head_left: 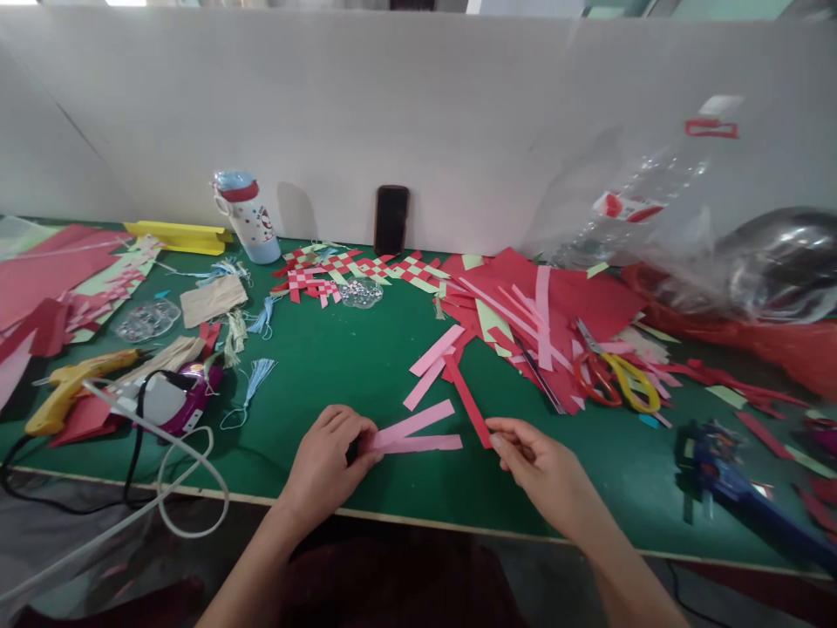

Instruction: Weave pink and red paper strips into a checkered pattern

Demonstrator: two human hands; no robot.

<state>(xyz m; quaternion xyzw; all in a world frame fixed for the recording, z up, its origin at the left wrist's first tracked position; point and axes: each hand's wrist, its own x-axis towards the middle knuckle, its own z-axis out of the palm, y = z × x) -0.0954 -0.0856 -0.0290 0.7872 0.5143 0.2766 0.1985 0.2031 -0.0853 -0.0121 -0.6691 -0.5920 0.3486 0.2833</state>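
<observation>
Between the thumb and fingers of my left hand [335, 453] are pinched two pink paper strips [416, 422], which fan apart toward the right. My right hand [533, 458] grips the near end of a red paper strip [468, 399], held slantwise over the green table. The far end of the red strip lies close to two loose pink paper strips [428, 371] on the tabletop. Behind these spreads a pile of red paper sheets [588, 301] with pink and pale green strips on it. The two hands are apart, and the held strips do not touch each other.
Red-handled and yellow-handled scissors [611, 375] lie right of the paper pile. A yellow glue gun [71, 392], cords and tassels [258, 384] occupy the left. A phone [391, 220] and water bottle [252, 218] stand at the back wall. A blue tool [738, 480] sits at right.
</observation>
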